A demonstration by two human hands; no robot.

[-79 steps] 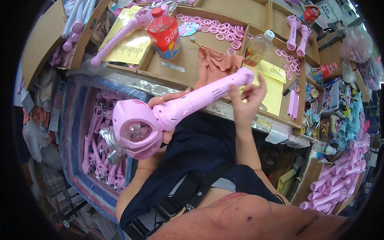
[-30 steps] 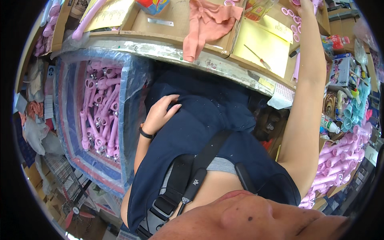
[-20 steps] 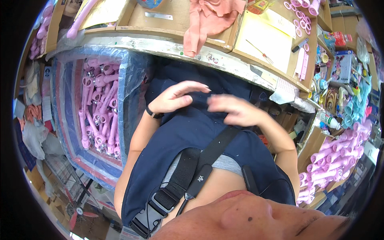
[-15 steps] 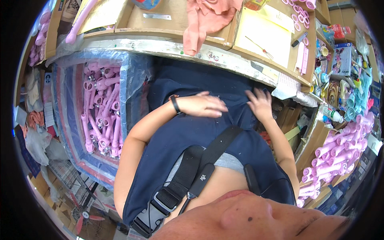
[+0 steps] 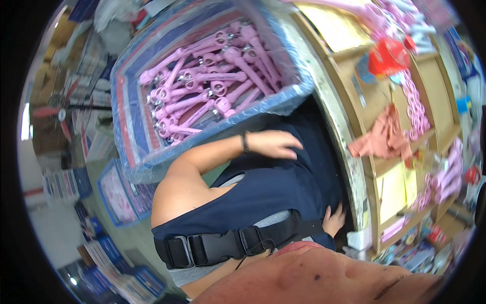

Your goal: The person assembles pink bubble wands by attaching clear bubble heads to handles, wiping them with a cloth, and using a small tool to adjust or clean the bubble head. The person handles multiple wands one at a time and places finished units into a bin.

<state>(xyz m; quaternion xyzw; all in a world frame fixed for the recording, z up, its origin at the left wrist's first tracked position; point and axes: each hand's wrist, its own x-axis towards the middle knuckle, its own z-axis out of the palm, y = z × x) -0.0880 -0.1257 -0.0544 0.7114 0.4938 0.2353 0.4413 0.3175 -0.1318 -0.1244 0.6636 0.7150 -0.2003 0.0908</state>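
My left hand (image 5: 276, 144) lies over the dark navy apron (image 5: 283, 187) on my lap, fingers stretched out and nothing in it. A dark band sits on that wrist. My right hand (image 5: 334, 220) is farther right, at the apron's edge by the workbench. Its fingers are spread and it holds nothing that I can see. Beyond my left forearm stands a large bin (image 5: 298, 93) lined with clear plastic, with blue, white and red stripes. Many pink plastic handle-like parts (image 5: 217, 76) with rings and metal bits lie heaped inside it.
The workbench edge (image 5: 349, 131) runs close on my right. On its divided trays lie an orange cloth (image 5: 387, 137), a red container (image 5: 390, 55), a chain of pink rings (image 5: 416, 111) and yellow paper (image 5: 390, 197). A fan (image 5: 62, 114) and a blue crate (image 5: 119, 190) stand at left.
My view has turned left, so the bin now fills the upper middle and the bench has swung to the right. Both hands stay at the apron, holding nothing visible.
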